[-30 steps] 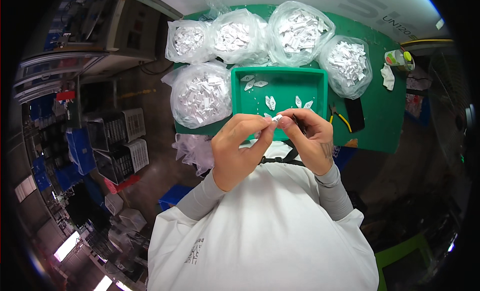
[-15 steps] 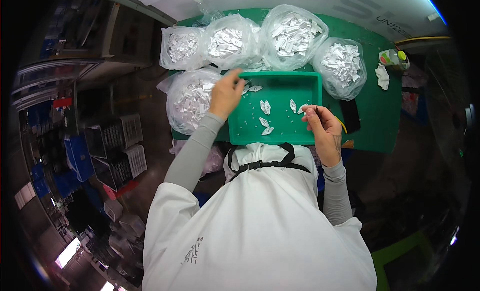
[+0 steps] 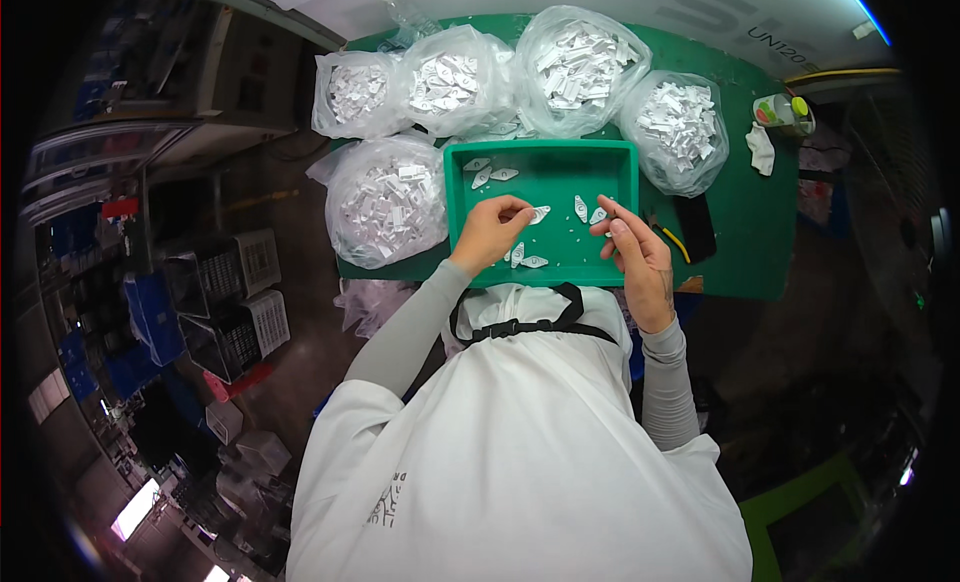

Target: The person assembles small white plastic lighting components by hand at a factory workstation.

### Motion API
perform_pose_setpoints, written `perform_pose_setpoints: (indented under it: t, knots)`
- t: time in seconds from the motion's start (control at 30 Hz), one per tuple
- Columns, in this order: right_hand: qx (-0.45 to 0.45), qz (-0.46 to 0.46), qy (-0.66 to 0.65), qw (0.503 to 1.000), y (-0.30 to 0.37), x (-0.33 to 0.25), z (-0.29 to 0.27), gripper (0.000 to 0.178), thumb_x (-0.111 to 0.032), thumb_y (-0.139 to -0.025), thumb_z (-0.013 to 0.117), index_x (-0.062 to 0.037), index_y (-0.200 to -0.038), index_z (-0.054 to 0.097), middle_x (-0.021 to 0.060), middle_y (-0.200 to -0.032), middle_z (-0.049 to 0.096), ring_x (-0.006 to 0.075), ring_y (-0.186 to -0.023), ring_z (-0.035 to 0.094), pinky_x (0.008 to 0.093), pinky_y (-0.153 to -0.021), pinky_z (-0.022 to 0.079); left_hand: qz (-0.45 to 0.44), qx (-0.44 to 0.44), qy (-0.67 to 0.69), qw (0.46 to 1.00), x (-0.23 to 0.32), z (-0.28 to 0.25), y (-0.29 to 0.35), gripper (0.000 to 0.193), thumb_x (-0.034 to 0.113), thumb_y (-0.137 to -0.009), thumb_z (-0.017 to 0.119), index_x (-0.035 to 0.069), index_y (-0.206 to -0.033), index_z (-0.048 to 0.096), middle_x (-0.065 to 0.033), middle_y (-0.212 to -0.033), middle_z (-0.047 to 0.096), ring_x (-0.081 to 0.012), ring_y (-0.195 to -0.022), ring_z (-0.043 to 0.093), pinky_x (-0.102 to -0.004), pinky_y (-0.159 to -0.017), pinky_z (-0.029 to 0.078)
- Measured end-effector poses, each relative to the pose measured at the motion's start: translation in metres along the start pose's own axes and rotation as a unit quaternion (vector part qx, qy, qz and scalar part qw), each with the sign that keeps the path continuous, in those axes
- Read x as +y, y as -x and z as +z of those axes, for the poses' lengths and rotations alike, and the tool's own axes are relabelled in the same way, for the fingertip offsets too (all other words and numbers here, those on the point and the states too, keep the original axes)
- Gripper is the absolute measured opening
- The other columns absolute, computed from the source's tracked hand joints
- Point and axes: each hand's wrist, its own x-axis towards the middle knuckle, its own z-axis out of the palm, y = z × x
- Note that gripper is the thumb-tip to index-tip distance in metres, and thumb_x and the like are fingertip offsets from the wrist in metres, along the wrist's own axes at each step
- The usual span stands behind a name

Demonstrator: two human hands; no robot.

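A shallow green tray (image 3: 630,162) lies before me with several white diamond-shaped plastic pieces and tiny white bits in it. Over the tray's middle, my left hand (image 3: 492,234) is closed, thumb and forefinger pinched at the end of one white diamond-shaped piece (image 3: 540,215). My right hand (image 3: 645,267) is at the tray's right side, its fingers curled together around something small and dark that I cannot make out. Close to its fingertips are a white piece (image 3: 580,209) and another (image 3: 598,216). More pieces (image 3: 503,173) lie in the far left corner; others (image 3: 534,262) lie near the front.
Clear plastic bags full of small white parts stand left of the tray (image 3: 385,207), behind it (image 3: 580,67) and to its right (image 3: 680,127). A black phone-like slab (image 3: 697,229) and a yellow-handled tool (image 3: 676,244) lie at the right. Bottles (image 3: 782,110) stand farther back.
My left hand has come from the far left corner of the tray toward its middle, uncovering white pieces there. The right hand has stayed nearly in place, its fingers shifted slightly.
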Motion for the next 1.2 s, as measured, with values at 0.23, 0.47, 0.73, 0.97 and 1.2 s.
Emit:
perform_pose_setpoints:
  t: [0.23, 0.47, 0.73, 0.97, 1.2]
  knots:
    - [-0.031, -0.088, -0.014, 0.995, 0.01, -0.013, 0.019, 0.034, -0.016, -0.098, 0.06, -0.0057, -0.131, 0.059, 0.0058, -0.106, 0.066, 0.0093, -0.093, 0.06, 0.0234, -0.083, 0.047, 0.01, -0.028, 0.179, 0.983, 0.105, -0.013, 0.087, 0.016, 0.009, -0.092, 0.067, -0.002, -0.102, 0.069, -0.0059, -0.087, 0.07, -0.0089, -0.071, 0.063, -0.0233, -0.062, 0.052]
    - [-0.047, -0.1, -0.015, 0.994, 0.019, -0.021, 0.023, 0.034, -0.011, -0.094, 0.066, -0.0057, -0.127, 0.061, 0.0064, -0.108, 0.067, 0.01, -0.091, 0.061, 0.0234, -0.08, 0.047, 0.034, -0.012, 0.208, 0.977, 0.123, -0.009, 0.112, 0.017, 0.009, -0.089, 0.071, -0.003, -0.101, 0.07, -0.0074, -0.084, 0.071, -0.0095, -0.069, 0.065, -0.0235, -0.061, 0.055]
    - [-0.075, -0.288, 0.112, 0.948, 0.026, -0.03, 0.018, 0.034, -0.003, -0.084, 0.074, -0.0016, -0.117, 0.068, 0.0112, -0.107, 0.067, 0.013, -0.088, 0.062, 0.0236, -0.07, 0.046, 0.07, -0.019, 0.204, 0.976, 0.131, -0.01, 0.128, 0.014, 0.003, -0.088, 0.069, -0.003, -0.101, 0.071, -0.0051, -0.08, 0.069, -0.008, -0.067, 0.065, -0.0209, -0.059, 0.054]
    - [-0.052, -0.334, 0.139, 0.931, 0.025, -0.03, 0.018, 0.036, 0.001, -0.077, 0.079, -0.0048, -0.112, 0.072, 0.0097, -0.098, 0.069, 0.0177, -0.082, 0.066, 0.0274, -0.069, 0.054, 0.084, -0.013, 0.193, 0.977, 0.135, -0.012, 0.131, 0.011, 0.001, -0.087, 0.069, -0.001, -0.097, 0.073, -0.0029, -0.08, 0.067, -0.0068, -0.065, 0.064, -0.0193, -0.057, 0.052]
    - [-0.051, -0.346, 0.14, 0.926, 0.023, -0.031, 0.017, 0.036, 0.001, -0.076, 0.079, -0.0059, -0.111, 0.073, 0.0088, -0.096, 0.069, 0.0168, -0.08, 0.066, 0.0266, -0.067, 0.053, 0.083, -0.018, 0.191, 0.978, 0.137, -0.013, 0.13, 0.011, 0.0, -0.087, 0.069, -0.002, -0.097, 0.073, -0.0032, -0.081, 0.066, -0.0071, -0.065, 0.064, -0.0187, -0.055, 0.05]
